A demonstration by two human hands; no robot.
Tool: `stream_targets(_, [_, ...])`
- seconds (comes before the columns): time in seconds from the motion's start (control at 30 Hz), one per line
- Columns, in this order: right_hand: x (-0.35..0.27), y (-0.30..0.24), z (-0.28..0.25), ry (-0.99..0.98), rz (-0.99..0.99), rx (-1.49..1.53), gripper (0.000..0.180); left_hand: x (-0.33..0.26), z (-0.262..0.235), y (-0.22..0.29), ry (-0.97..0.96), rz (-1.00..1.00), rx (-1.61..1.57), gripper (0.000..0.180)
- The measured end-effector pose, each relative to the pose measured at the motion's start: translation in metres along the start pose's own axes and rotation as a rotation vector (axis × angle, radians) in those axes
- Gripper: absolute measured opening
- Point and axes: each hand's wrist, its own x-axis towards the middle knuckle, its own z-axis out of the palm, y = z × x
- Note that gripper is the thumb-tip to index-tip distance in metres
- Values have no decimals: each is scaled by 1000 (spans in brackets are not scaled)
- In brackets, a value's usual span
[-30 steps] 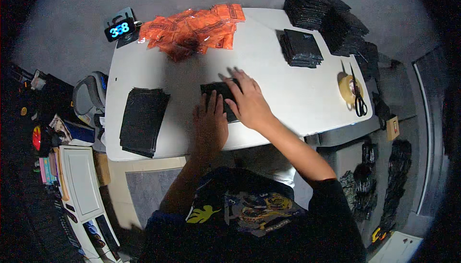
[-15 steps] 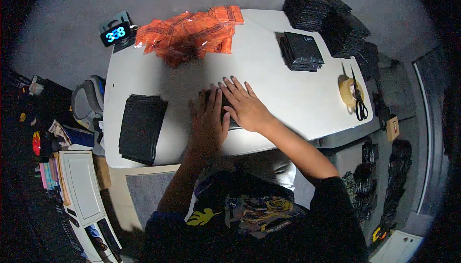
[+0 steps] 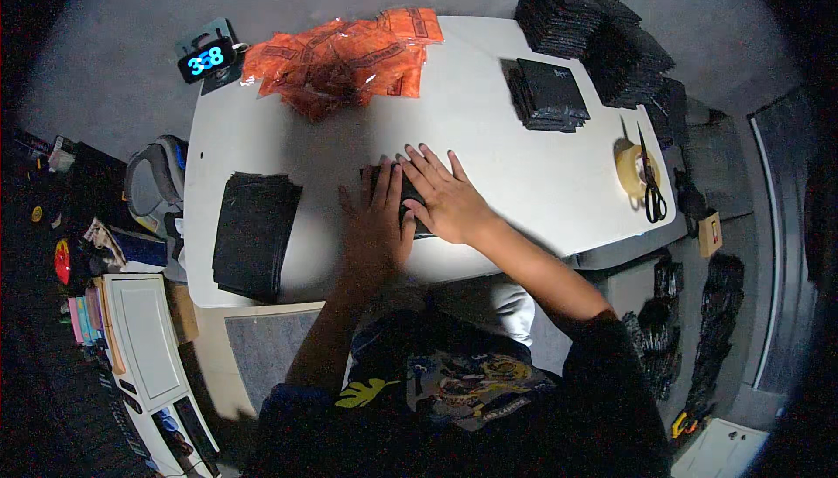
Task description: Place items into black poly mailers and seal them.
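My left hand & right hand lie flat, fingers spread, pressing a black pouch at frame centre on the tabletop, gripping nothing. Black stack left, orange packets upper centre.

Two hands, one clock, one scissors, one tape roll.

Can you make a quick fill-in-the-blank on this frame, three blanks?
1. Both the left hand and the right hand lie flat on a ____ flat item.
2. The pile of packets at the table's far edge is ____.
3. The scissors lie across a roll of ____.

Missing: black; orange; tape
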Motion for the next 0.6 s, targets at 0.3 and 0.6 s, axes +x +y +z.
stream_targets(0.3, [-23,-18,0,-27,38,1,72,-22,-12,10,-38,18,51,81])
stream_targets(0.6, [-42,-37,-1,28,48,-24,71,-40,-3,5,-38,38,47,74])
